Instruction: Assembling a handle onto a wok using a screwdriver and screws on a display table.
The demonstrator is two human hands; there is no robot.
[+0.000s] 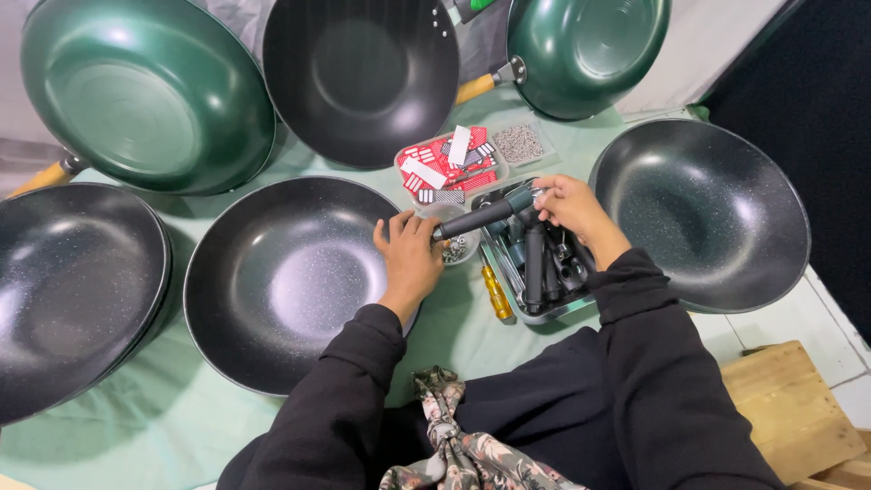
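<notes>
A speckled black wok [290, 277] without a handle lies in front of me on the pale green cloth. My left hand [410, 257] rests on its right rim. My right hand [570, 205] grips the wider end of a long dark pan handle [481, 218], held level so its narrow tip points at the wok's rim by my left fingers. Under my right hand stands a metal tray [508, 304] with several more dark handles in it.
More woks ring the cloth: black ones at left [63, 290], right [703, 213] and top middle [363, 77], green ones top left [136, 91] and top right [585, 50]. A tub of red and white tags [449, 163], a screw tub [518, 142], a yellow screwdriver [495, 292], a wooden block [803, 408].
</notes>
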